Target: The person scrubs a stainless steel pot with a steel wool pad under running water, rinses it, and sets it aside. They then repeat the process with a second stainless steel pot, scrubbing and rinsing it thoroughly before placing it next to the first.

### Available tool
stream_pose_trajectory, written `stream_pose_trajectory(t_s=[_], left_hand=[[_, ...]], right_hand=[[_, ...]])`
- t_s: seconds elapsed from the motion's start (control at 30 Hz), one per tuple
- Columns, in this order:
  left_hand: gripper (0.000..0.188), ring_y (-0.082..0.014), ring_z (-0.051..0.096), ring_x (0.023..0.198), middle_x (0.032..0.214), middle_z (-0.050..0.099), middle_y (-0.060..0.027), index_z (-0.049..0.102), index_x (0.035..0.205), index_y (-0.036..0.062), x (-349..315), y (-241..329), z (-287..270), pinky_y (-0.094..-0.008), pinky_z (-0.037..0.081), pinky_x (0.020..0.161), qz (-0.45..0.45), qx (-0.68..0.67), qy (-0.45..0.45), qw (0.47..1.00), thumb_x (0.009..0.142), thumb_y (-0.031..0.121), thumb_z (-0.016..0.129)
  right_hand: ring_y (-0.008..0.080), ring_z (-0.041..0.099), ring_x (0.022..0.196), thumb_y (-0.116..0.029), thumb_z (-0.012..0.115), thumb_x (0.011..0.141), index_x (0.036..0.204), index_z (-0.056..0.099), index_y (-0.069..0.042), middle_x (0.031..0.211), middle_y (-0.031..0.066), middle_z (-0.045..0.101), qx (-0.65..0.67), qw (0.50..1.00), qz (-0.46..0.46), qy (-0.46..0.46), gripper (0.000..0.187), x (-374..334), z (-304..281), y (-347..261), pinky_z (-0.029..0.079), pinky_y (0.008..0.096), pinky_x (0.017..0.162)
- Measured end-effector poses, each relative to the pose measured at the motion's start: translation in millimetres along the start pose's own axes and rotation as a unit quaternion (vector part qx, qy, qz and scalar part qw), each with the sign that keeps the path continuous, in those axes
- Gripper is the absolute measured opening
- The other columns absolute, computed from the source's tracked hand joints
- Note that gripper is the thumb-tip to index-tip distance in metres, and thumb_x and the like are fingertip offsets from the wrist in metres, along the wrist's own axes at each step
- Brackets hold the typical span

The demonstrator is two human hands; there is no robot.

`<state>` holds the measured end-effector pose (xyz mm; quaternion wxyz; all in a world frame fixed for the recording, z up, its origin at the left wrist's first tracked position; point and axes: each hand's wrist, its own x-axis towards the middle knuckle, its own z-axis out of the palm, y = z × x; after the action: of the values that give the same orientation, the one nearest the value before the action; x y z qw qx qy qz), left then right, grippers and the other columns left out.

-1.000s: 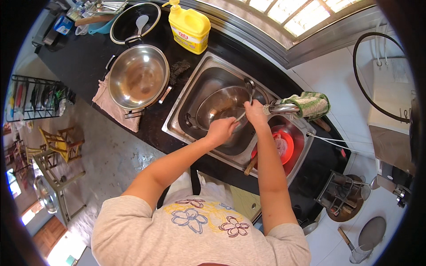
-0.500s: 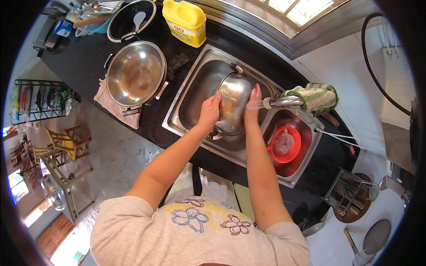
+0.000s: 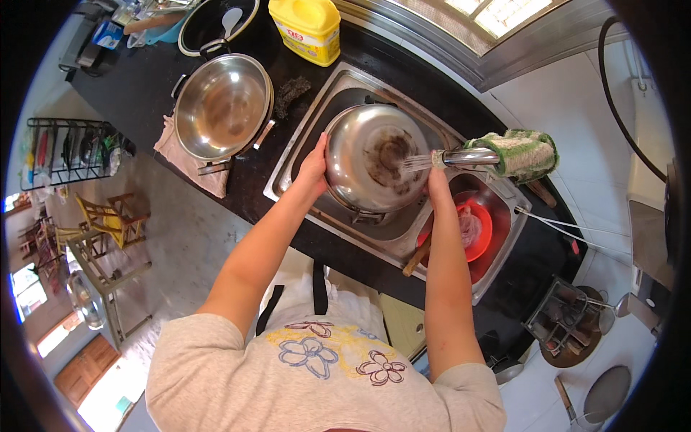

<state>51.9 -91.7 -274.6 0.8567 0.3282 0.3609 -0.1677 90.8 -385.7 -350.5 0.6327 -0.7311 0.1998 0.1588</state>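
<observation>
A steel pot is held bottom up over the left sink basin, its underside marked with dark brown stains. My left hand is closed on the pot's left edge. My right hand grips the opposite edge, its fingers mostly hidden by the pot. Water runs from the faucet onto the stained base. A green-and-white cloth is wrapped round the faucet. In the smaller basin, partly behind my right forearm, sits a red bowl with something pale and net-like in it.
Left of the sink, a wide steel pan rests on a pink cloth. A dark scouring pad lies between them. Behind stand a yellow jug and a round lid. A wooden handle pokes over the sink's front edge.
The pot has tipped so its stained underside faces up, under the stream. My left hand has moved left, my right hand slightly right and down. The wooden handle has come into sight.
</observation>
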Motion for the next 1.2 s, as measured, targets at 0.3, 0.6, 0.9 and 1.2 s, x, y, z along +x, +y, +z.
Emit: stream_pose_trajectory(t_s=[0.3, 0.6, 0.9, 1.2], left_hand=[[0.038, -0.0237, 0.056, 0.109, 0.117, 0.062, -0.0051, 0.057, 0.118, 0.009, 32, -62, -9, -0.0397, 0.045, 0.096, -0.066, -0.173, 0.07, 0.98, 0.098, 0.036, 0.039], [0.052, -0.0249, 0.038, 0.13, 0.137, 0.046, -0.0133, 0.042, 0.136, 0.0025, -21, -77, 3, -0.0373, 0.025, 0.11, 0.078, -0.031, 0.152, 0.985, 0.1, 0.039, 0.034], [0.041, -0.035, 0.049, 0.118, 0.123, 0.056, -0.0187, 0.054, 0.123, 0.0015, -65, -47, 52, -0.0452, 0.035, 0.102, 0.482, 0.618, -0.03, 0.621, 0.088, 0.024, 0.054], [0.032, -0.0308, 0.056, 0.11, 0.118, 0.061, -0.0123, 0.067, 0.106, 0.0118, -13, -54, 139, -0.0408, 0.046, 0.091, 0.394, 0.781, -0.284, 0.393, 0.081, 0.031, 0.06]], right_hand=[[0.0208, 0.06, 0.096, -0.03, 0.042, 0.101, 0.111, 0.059, 0.004, 0.107, 0.0091, 0.063, 0.294, 0.94, 0.045, 0.168, 0.039, -84, 28, -74, 0.047, 0.0332, 0.086], [0.0165, 0.057, 0.085, -0.033, 0.045, 0.1, 0.103, 0.062, 0.006, 0.095, 0.0079, 0.063, 0.226, 0.949, -0.032, 0.218, 0.043, -99, 61, -67, 0.045, 0.0289, 0.077], [0.021, 0.06, 0.064, -0.025, 0.044, 0.098, 0.092, 0.061, -0.004, 0.08, 0.0057, 0.063, 0.292, 0.919, 0.263, 0.042, 0.028, -34, 25, -45, 0.051, 0.0379, 0.053], [0.0249, 0.066, 0.085, -0.02, 0.04, 0.096, 0.103, 0.06, -0.005, 0.094, 0.0106, 0.066, 0.505, 0.823, 0.258, -0.007, 0.026, -7, -25, 57, 0.055, 0.0407, 0.074]])
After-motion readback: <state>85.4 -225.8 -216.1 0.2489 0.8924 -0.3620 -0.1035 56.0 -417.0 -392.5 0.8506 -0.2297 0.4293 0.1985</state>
